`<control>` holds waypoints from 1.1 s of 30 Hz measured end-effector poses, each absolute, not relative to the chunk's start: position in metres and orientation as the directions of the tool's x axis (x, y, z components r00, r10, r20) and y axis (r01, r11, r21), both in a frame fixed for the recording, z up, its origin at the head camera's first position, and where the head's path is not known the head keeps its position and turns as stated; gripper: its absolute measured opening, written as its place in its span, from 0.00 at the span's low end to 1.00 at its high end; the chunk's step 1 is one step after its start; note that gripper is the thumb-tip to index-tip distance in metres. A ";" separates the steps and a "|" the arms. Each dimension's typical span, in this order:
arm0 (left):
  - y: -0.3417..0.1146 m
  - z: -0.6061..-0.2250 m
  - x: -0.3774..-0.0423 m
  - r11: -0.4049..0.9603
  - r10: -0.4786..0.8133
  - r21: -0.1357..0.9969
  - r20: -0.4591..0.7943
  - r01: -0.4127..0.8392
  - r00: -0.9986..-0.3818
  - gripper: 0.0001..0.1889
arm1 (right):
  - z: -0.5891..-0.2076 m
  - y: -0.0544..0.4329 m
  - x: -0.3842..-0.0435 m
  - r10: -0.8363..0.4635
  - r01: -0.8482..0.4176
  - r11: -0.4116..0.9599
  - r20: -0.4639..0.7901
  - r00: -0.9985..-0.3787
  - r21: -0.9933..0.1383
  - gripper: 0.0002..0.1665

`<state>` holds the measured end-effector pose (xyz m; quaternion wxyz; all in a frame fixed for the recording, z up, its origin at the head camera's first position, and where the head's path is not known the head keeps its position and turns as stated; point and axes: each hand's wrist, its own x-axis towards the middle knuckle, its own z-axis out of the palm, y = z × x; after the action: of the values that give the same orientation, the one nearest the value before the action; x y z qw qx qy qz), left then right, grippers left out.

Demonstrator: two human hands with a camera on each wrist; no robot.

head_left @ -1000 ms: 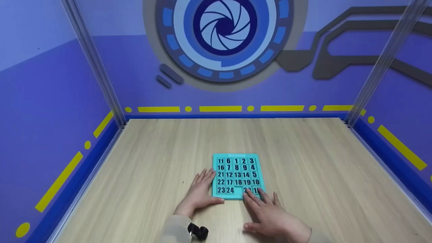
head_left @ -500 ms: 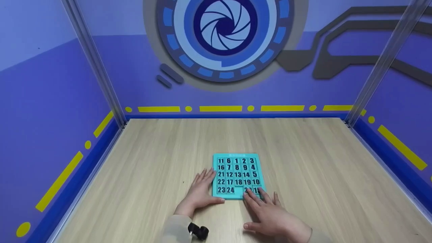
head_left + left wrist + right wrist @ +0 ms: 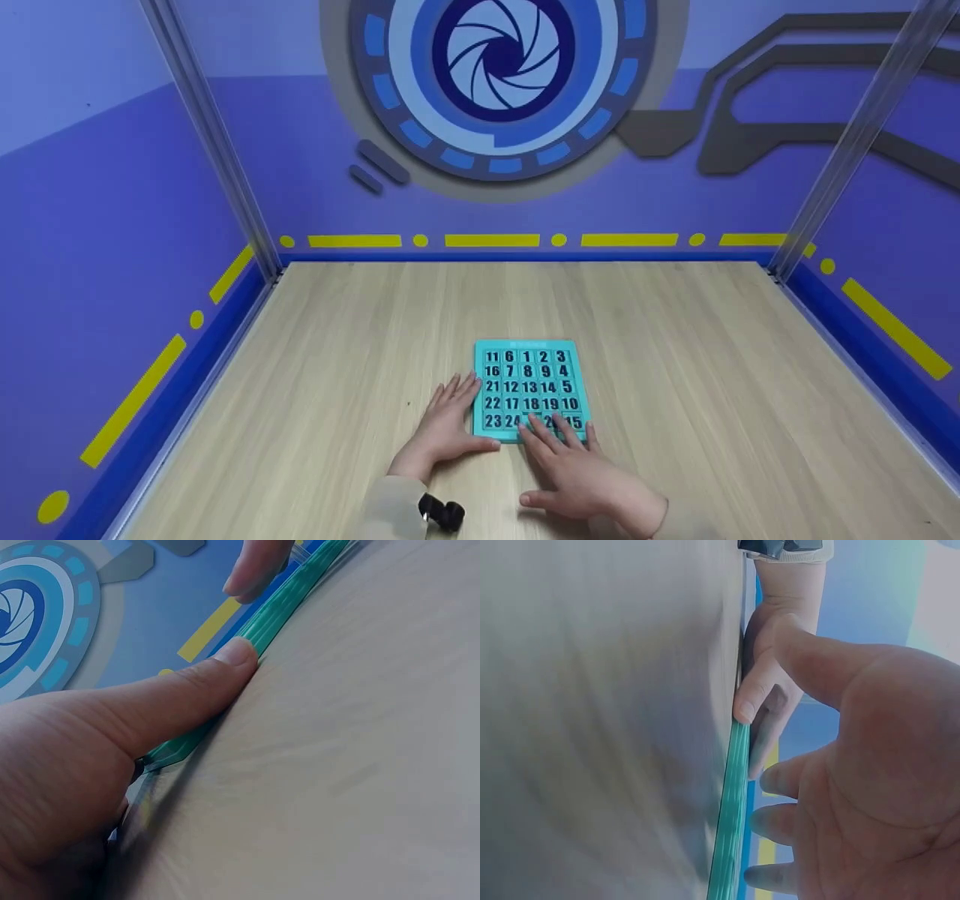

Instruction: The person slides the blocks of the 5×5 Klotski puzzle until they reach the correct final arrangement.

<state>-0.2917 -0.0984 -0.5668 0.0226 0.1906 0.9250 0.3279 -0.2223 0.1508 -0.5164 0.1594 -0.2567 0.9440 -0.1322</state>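
A teal sliding number puzzle (image 3: 529,388) lies flat on the wooden table (image 3: 675,390), its black numbered tiles facing up. My left hand (image 3: 450,420) rests flat beside its left edge, thumb along the near edge, fingers straight. In the left wrist view the thumb (image 3: 187,701) presses against the puzzle's teal rim (image 3: 277,615). My right hand (image 3: 559,450) lies over the near edge with straight fingers on the bottom-row tiles, covering the tile next to 24. The right wrist view shows the puzzle's edge (image 3: 731,817) and the left thumb (image 3: 754,694) against it.
Purple walls with yellow dashes close in the table on three sides. Metal posts (image 3: 217,142) stand at the back corners. A small black device (image 3: 442,514) sits on my left sleeve.
My right hand has slid left along the bottom row; tile 15 is now uncovered and the gap next to 24 is hidden under the fingers. The left hand has not moved.
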 end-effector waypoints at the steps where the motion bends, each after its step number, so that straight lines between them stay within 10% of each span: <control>1: -0.098 -0.567 -0.292 0.714 0.368 0.613 0.083 0.338 -0.926 0.60 | -0.517 0.149 -0.223 -0.530 -0.448 0.832 -0.229 -0.816 -0.328 0.60; 33: -0.099 -0.568 -0.293 0.715 0.363 0.619 0.069 0.325 -0.929 0.60 | -0.519 0.145 -0.225 -0.544 -0.471 0.825 -0.213 -0.811 -0.313 0.60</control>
<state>-0.2928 -0.0992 -0.5679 0.0290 0.1859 0.9256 0.3284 -0.2254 0.1448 -0.5190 0.1481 -0.2691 0.9436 -0.1237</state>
